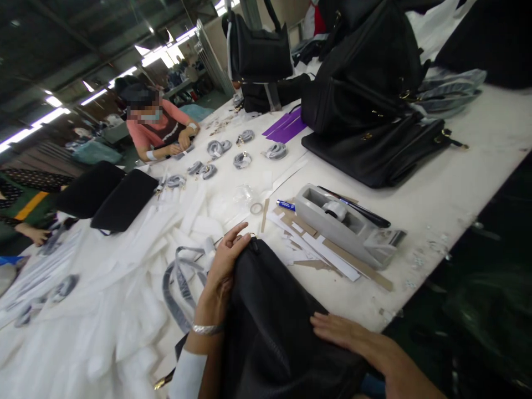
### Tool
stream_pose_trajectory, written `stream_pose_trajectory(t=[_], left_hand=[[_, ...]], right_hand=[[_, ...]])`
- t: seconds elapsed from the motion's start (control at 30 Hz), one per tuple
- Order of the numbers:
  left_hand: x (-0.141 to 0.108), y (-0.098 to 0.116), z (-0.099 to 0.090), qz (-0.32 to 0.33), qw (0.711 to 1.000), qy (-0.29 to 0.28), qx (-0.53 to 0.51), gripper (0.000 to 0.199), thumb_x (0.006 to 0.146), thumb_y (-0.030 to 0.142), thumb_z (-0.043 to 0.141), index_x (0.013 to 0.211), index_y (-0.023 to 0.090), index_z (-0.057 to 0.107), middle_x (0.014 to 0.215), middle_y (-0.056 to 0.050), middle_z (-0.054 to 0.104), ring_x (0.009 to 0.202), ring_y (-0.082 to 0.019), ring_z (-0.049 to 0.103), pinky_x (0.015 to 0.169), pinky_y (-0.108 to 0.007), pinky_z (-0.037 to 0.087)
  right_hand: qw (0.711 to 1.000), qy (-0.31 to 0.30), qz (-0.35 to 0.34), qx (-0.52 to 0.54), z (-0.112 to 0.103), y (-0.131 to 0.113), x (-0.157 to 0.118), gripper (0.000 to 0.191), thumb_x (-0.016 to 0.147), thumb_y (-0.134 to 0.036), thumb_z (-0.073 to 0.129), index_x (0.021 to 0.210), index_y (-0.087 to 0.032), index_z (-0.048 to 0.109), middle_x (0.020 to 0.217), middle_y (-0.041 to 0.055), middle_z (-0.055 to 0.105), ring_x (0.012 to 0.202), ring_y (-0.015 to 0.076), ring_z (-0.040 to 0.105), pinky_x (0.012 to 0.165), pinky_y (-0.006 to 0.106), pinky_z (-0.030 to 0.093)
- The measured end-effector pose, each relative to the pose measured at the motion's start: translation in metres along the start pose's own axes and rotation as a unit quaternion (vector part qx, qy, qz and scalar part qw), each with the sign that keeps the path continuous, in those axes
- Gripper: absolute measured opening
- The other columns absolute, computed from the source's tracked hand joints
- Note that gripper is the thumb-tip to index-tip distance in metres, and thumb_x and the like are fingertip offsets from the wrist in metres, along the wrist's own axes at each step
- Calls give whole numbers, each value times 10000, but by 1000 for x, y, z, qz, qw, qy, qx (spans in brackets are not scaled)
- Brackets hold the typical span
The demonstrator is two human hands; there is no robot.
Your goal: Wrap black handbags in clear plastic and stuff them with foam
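A black leather handbag (266,321) stands in front of me at the near side of the table, its top corner narrowing to a gold ring and a small tab. My left hand (224,260) grips that corner from the left, thumb and forefinger beside the ring; its other fingers are partly hidden. Along the bag's right side lies my right hand (343,332), flat with the fingers stretched out. A wrapped grey strap (177,288) curves on the table just left of my left wrist.
Right of the bag's top, a grey tape dispenser (349,221) sits by card strips (316,249) and a blue marker (286,205). Black bags (366,94) pile up behind. White foam (124,310) covers the left side. Two people work across the table, near coiled straps (216,148).
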State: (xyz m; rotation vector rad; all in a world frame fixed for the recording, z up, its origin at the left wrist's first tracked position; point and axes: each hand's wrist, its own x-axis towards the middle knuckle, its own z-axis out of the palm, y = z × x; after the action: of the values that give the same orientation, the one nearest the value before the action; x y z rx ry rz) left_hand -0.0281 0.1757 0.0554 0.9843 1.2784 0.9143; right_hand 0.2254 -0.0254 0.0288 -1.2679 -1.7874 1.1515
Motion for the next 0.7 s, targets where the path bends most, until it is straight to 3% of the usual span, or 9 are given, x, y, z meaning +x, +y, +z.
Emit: stream_pose_trajectory(t=[0.1, 0.2, 0.27, 0.37, 0.43, 0.5, 0.57, 0.7], left_hand=[[2, -5, 9, 13, 998, 55, -33, 649, 643, 404, 830, 1215, 196, 605, 668, 49, 603, 551, -89, 576, 567, -194, 464], [2, -4, 12, 84, 992, 85, 35, 474, 690, 423, 792, 1086, 187, 680, 606, 60, 572, 504, -68, 517, 502, -171, 391], [3, -3, 12, 126, 983, 104, 84, 379, 728, 435, 751, 1005, 179, 717, 668, 30, 631, 580, -95, 564, 537, -189, 410], [6, -2, 11, 157, 972, 123, 125, 324, 779, 429, 688, 969, 171, 738, 923, -29, 721, 881, -177, 646, 753, -243, 475], [9, -3, 10, 166, 966, 132, 145, 316, 813, 412, 647, 990, 166, 736, 1037, -50, 724, 1041, -209, 626, 899, -282, 453], [11, -2, 8, 168, 962, 139, 164, 319, 842, 399, 610, 1018, 162, 729, 1084, -61, 721, 1108, -221, 608, 977, -312, 420], [11, -1, 5, 172, 956, 141, 190, 319, 861, 397, 585, 1026, 164, 727, 1093, -64, 720, 1111, -225, 611, 993, -326, 416], [6, 3, -4, 192, 937, 161, 243, 342, 896, 424, 548, 1045, 167, 718, 971, -56, 733, 983, -227, 658, 910, -341, 477]], right_hand=[[999, -38, -38, 8, -7, -6, 8, 579, 731, -520, 752, 1252, -290, 652, 1242, 70, 672, 1160, 273, 619, 1038, 368, 470], [995, -55, -41, 66, -10, -6, 18, 533, 769, -584, 686, 1194, -264, 680, 1190, 93, 693, 1128, 278, 632, 994, 373, 498], [989, -71, -18, 130, -11, -7, 30, 516, 875, -621, 515, 1200, -254, 673, 1142, 97, 701, 1097, 275, 638, 975, 395, 503], [975, -116, 36, 184, -13, -12, 56, 534, 979, -550, 326, 1370, -258, 544, 1157, 84, 682, 1072, 246, 636, 985, 418, 486], [975, -140, 50, 167, -13, -16, 73, 564, 969, -533, 392, 1469, -274, 405, 1376, 83, 558, 1219, 257, 549, 1066, 440, 416], [977, -165, 40, 129, -11, -21, 88, 658, 927, -549, 487, 1506, -289, 316, 1568, 58, 312, 1400, 283, 343, 1164, 469, 266], [975, -190, 27, 108, -6, -25, 101, 739, 909, -560, 514, 1529, -267, 238, 1616, 41, 151, 1466, 280, 179, 1203, 472, 136], [967, -228, 8, 110, 4, -27, 116, 785, 923, -558, 487, 1543, -204, 162, 1611, 57, 125, 1475, 256, 145, 1214, 445, 88]])
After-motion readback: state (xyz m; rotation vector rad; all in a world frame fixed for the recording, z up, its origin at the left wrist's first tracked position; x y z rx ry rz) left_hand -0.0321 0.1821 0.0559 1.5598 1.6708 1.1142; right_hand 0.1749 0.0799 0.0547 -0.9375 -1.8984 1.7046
